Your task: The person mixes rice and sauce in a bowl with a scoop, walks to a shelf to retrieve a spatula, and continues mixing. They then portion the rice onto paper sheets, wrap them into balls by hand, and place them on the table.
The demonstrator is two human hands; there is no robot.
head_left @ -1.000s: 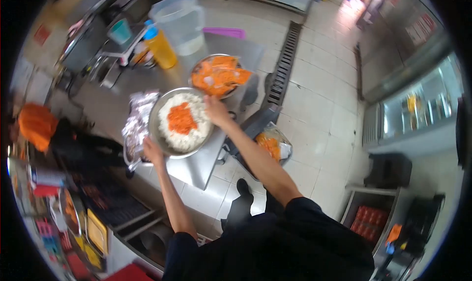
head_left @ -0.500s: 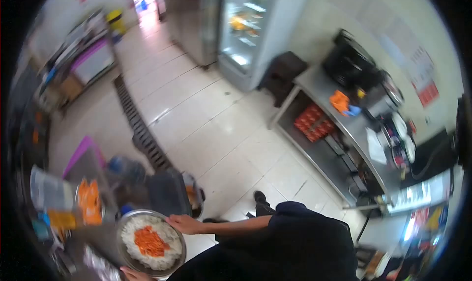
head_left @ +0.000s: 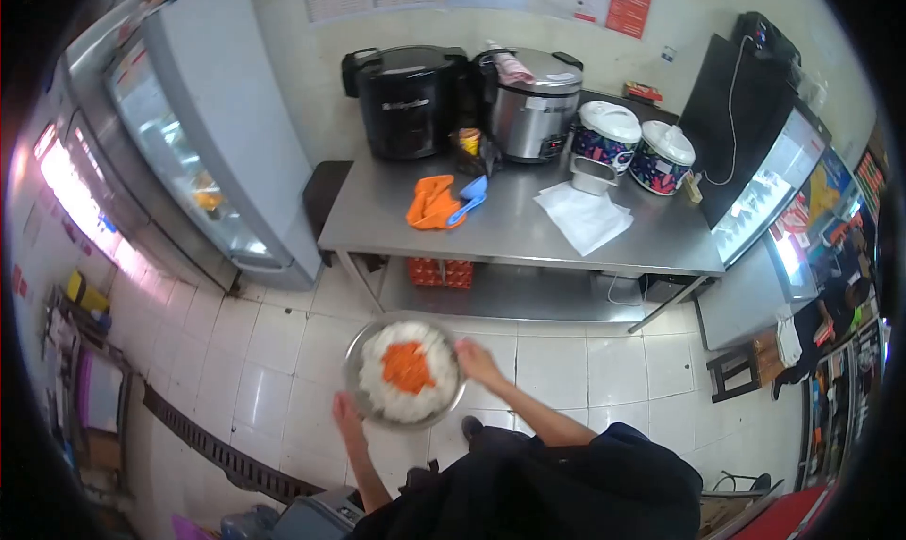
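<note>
Both of my hands hold a round metal bowl (head_left: pixel 357 396) in front of my body, above the tiled floor. White rice (head_left: pixel 436 353) fills it, with an orange shredded or sauced topping (head_left: pixel 408 366) heaped in the middle. My left hand (head_left: pixel 350 421) is closed at the lower left rim, and my right hand (head_left: pixel 478 362) grips the right rim. The fingertips under the bowl are hidden. Beyond the bowl stands a steel table (head_left: pixel 514 230); an orange cloth or glove (head_left: pixel 434 203) and a blue rice paddle (head_left: pixel 469 198) lie near its front left.
A black rice cooker (head_left: pixel 408 106), a steel rice cooker (head_left: pixel 538 110) and two patterned pots (head_left: pixel 662 158) line the table's back. White paper (head_left: pixel 585 217) lies at its right. A glass-door fridge (head_left: pixel 212 134) stands left. A floor drain (head_left: pixel 222 450) runs lower left. Another person (head_left: pixel 821 318) is far right.
My view has turned right, from the counter at the left to the steel table. The bowl has come along in both hands, away from that counter.
</note>
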